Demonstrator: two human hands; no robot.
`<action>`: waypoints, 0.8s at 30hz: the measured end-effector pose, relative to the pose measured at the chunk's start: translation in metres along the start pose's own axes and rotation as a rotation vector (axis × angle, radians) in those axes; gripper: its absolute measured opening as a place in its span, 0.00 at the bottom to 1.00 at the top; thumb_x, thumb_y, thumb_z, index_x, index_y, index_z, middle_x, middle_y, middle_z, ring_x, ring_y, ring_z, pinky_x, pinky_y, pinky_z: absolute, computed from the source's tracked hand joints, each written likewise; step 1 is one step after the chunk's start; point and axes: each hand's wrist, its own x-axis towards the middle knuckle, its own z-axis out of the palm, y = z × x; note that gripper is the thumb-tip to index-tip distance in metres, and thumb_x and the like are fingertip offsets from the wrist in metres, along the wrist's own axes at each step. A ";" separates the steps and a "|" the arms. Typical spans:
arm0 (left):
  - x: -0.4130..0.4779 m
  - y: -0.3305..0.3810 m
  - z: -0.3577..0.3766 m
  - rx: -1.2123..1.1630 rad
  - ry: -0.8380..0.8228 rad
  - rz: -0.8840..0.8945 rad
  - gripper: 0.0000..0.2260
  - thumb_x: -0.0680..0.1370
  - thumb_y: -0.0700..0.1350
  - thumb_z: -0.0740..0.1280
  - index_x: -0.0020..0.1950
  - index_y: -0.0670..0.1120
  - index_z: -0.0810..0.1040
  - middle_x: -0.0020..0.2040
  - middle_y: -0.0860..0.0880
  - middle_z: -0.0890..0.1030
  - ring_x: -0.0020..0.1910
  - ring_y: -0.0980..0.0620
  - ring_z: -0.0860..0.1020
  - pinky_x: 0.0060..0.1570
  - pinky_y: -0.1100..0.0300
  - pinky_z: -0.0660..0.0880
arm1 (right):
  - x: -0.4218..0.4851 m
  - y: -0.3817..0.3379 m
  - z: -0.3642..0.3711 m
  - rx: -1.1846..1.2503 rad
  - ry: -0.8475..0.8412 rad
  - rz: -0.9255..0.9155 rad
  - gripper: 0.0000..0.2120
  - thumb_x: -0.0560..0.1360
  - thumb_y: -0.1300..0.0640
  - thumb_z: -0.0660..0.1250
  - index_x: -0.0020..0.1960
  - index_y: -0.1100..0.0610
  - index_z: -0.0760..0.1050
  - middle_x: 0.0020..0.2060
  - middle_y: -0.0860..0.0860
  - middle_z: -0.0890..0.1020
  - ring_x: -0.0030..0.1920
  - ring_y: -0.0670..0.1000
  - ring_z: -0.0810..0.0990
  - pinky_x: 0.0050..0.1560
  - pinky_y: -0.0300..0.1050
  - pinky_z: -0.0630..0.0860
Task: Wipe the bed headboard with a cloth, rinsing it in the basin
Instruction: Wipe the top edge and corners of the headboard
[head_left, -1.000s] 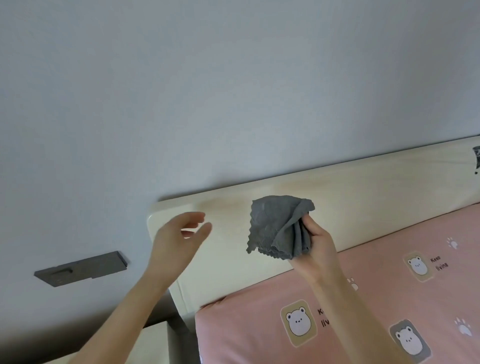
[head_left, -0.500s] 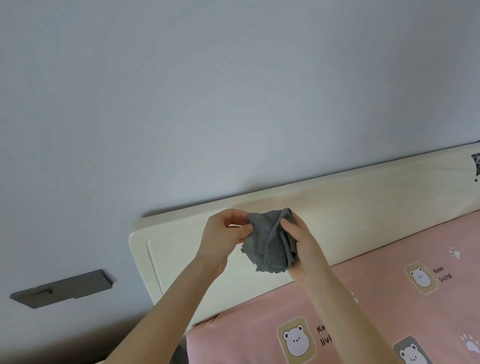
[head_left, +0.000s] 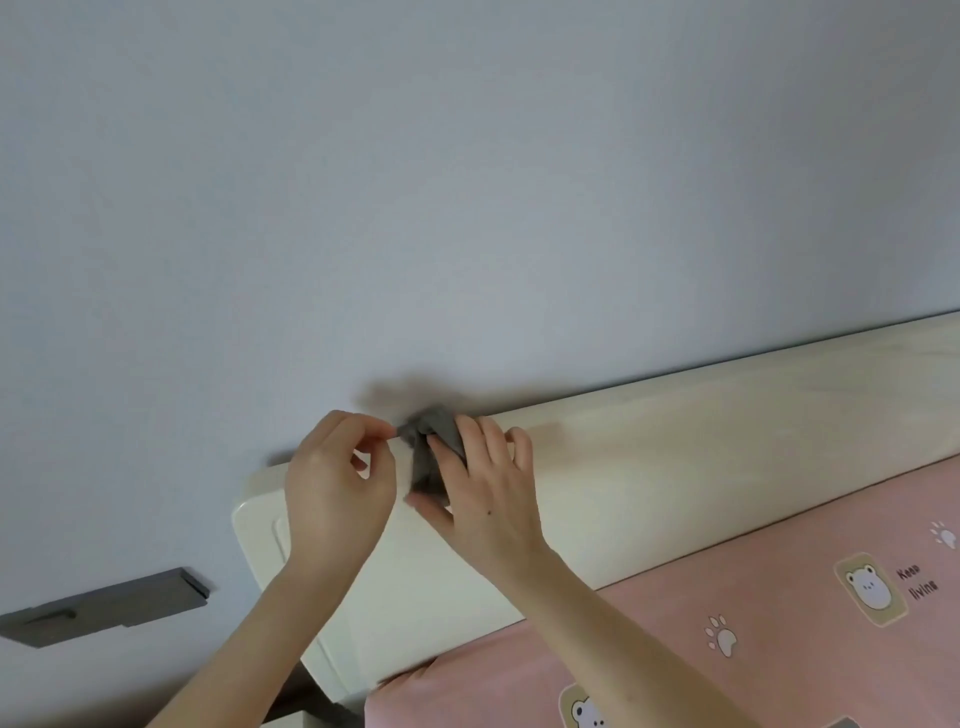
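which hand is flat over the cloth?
The right hand: its spread fingers cover the grey cloth on the headboard top; the left hand only pinches its corner.

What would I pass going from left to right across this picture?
grey bar on the wall → left hand → grey cloth → right hand → bear picture beside "Keep living" on the pink sheet

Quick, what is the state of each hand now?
Left hand: pinches a corner of the cloth.
Right hand: flat fingers press the cloth on the headboard.
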 end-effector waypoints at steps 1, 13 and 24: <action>0.001 0.000 0.005 0.017 -0.008 0.054 0.09 0.72 0.32 0.64 0.40 0.44 0.80 0.38 0.53 0.78 0.34 0.54 0.74 0.35 0.67 0.71 | 0.000 0.007 0.001 -0.063 0.008 -0.026 0.22 0.71 0.39 0.65 0.56 0.54 0.77 0.48 0.52 0.78 0.46 0.55 0.75 0.46 0.48 0.64; 0.004 0.028 0.097 0.289 -0.271 0.410 0.09 0.64 0.32 0.75 0.41 0.41 0.82 0.38 0.48 0.81 0.35 0.44 0.78 0.32 0.61 0.73 | -0.035 0.261 -0.024 -0.467 -0.015 0.186 0.12 0.72 0.57 0.70 0.54 0.58 0.76 0.40 0.57 0.76 0.38 0.58 0.73 0.38 0.49 0.65; 0.010 0.070 0.161 0.604 -0.362 0.391 0.12 0.61 0.41 0.80 0.27 0.42 0.77 0.27 0.47 0.75 0.27 0.45 0.73 0.26 0.60 0.68 | -0.018 0.193 -0.012 -0.151 -0.044 0.022 0.10 0.75 0.50 0.60 0.45 0.54 0.77 0.39 0.52 0.74 0.38 0.54 0.70 0.39 0.46 0.57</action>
